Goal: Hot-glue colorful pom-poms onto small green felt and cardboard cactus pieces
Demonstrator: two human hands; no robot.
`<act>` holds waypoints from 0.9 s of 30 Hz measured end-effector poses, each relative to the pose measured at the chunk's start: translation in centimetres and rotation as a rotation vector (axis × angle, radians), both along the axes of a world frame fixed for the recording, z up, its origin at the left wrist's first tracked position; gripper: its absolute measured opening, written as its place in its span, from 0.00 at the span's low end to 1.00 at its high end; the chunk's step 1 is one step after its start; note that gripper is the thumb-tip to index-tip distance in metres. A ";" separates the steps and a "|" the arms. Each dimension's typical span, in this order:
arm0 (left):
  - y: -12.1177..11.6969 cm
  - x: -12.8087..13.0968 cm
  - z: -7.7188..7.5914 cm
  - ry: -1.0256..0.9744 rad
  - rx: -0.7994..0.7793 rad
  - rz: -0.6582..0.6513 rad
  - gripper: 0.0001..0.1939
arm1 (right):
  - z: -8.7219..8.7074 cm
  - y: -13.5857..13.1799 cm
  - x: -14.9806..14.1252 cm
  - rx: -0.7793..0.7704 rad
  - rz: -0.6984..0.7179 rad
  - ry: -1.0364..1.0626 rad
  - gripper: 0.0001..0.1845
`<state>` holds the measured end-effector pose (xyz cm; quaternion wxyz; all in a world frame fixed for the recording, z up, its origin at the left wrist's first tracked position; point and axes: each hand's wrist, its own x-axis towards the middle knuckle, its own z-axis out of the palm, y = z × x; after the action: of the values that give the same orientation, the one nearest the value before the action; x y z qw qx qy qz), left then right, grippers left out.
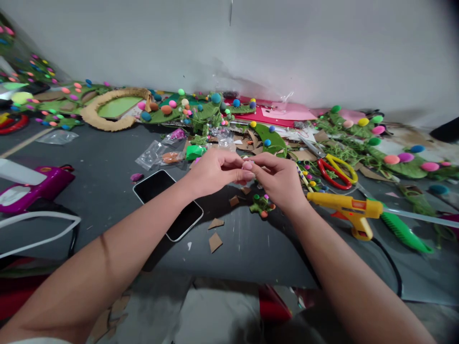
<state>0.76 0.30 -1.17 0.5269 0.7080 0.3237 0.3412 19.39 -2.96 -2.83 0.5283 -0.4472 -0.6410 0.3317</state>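
Above the middle of the desk, my left hand and my right hand meet, fingertips together. Both pinch a small pink ball that looks like modelling clay; the fingers cover part of it. Just below my right hand lies a little green piece dotted with coloured balls. A phone with a dark screen lies under my left forearm. Behind my left hand are an opened green clay packet and an orange clay packet in clear plastic.
To the right lie a yellow glue gun, red-and-yellow-handled scissors and a green-handled cutter. Cardboard scraps dot the front. A tan ring and green felt with coloured balls line the back. A purple device sits left.
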 end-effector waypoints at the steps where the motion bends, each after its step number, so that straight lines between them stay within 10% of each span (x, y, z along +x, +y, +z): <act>1: 0.0 0.0 0.0 0.017 0.019 0.011 0.09 | 0.1 0.0 0.2 -0.011 -0.014 0.004 0.11; 27: -0.1 -0.1 0.0 0.039 -0.029 -0.046 0.20 | 0.8 0.1 1.3 -0.089 -0.064 0.157 0.17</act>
<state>0.65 0.24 -1.17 0.5383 0.7140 0.3225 0.3105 20.68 -2.85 -2.05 0.5670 -0.4629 -0.5677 0.3768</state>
